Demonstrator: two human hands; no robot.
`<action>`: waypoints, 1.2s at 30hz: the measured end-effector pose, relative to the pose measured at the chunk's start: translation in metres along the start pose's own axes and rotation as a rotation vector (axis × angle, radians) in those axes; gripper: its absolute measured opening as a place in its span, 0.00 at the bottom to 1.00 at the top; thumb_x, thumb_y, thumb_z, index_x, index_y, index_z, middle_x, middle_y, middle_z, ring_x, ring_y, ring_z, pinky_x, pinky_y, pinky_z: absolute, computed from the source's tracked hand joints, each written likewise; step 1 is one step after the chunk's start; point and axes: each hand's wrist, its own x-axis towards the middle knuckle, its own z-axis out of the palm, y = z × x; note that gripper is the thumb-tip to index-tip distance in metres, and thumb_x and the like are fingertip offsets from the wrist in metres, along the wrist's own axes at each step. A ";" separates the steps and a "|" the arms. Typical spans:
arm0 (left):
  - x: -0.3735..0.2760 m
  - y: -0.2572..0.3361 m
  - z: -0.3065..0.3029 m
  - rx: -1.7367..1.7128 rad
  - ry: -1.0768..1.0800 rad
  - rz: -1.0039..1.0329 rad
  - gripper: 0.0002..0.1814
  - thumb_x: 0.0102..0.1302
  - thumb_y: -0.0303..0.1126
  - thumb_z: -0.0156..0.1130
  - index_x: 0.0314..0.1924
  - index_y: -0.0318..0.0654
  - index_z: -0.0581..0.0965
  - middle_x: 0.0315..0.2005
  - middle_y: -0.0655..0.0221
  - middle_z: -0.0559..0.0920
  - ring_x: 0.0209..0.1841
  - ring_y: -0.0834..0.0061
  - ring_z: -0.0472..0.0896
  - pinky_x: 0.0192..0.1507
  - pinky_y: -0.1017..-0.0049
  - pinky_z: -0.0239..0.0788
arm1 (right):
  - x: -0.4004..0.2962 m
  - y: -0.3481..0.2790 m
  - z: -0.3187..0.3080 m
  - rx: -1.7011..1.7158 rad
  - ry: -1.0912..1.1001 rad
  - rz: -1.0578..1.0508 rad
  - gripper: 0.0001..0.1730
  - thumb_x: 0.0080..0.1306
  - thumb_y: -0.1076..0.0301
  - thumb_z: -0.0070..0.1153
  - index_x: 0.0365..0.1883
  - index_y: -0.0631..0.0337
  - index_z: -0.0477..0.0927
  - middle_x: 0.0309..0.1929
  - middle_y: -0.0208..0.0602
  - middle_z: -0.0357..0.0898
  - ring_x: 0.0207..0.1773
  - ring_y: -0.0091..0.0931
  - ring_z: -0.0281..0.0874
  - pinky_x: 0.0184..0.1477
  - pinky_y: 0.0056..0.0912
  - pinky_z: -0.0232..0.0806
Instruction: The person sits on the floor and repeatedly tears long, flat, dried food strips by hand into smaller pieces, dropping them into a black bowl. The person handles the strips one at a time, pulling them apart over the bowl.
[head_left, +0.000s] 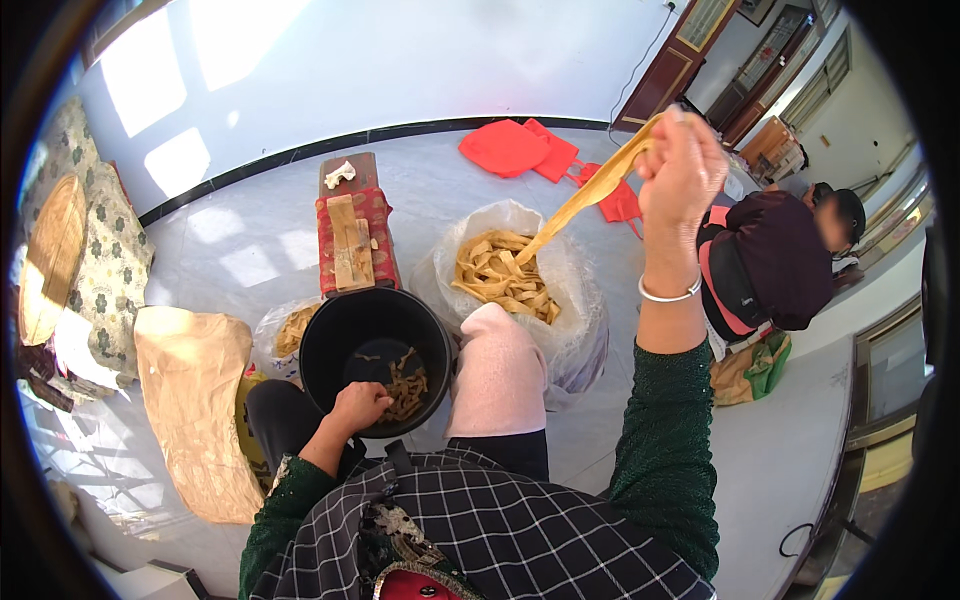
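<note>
My right hand (682, 169), raised at the upper right, is closed on the top end of a long, flat, yellowish dried strip (592, 191). The strip slants down into a white woven plastic sack (577, 300) full of similar strips (499, 274). Over the near edge of a black bucket (326, 330) rests my left hand (364, 405), fingers curled; whether it holds anything cannot be seen. Small brownish pieces (409, 382) lie at the bucket's bottom beside that hand. A pink cloth (499, 375) covers my right knee, next to the sack.
A wooden bench (360, 169) with red patterned cloth and wooden pieces (351, 255) stands beyond the bucket. Left are a small bag of strips (294, 330) and a brown paper sack (191, 405). Red bags (506, 148) lie near the wall. Another person (780, 255) sits at the right.
</note>
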 end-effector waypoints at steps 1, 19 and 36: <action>-0.004 -0.002 0.000 0.005 0.011 0.009 0.14 0.57 0.43 0.63 0.35 0.41 0.84 0.30 0.58 0.84 0.38 0.56 0.82 0.42 0.61 0.74 | 0.008 -0.026 0.012 0.088 0.042 -0.135 0.14 0.64 0.70 0.54 0.20 0.66 0.73 0.12 0.22 0.59 0.13 0.14 0.54 0.16 0.20 0.51; 0.086 0.218 -0.162 -0.194 0.592 0.366 0.37 0.55 0.42 0.70 0.63 0.39 0.68 0.48 0.58 0.76 0.48 0.65 0.75 0.50 0.69 0.69 | 0.034 -0.091 0.143 0.505 -0.295 -0.404 0.13 0.65 0.69 0.52 0.21 0.65 0.72 0.11 0.22 0.60 0.13 0.16 0.53 0.18 0.23 0.53; 0.013 0.154 -0.198 -0.499 0.651 0.291 0.06 0.55 0.25 0.67 0.31 0.34 0.78 0.20 0.71 0.78 0.26 0.85 0.73 0.30 0.79 0.66 | -0.031 0.161 -0.045 -0.419 -0.530 0.793 0.16 0.63 0.61 0.58 0.21 0.61 0.75 0.14 0.21 0.64 0.11 0.12 0.53 0.11 0.18 0.48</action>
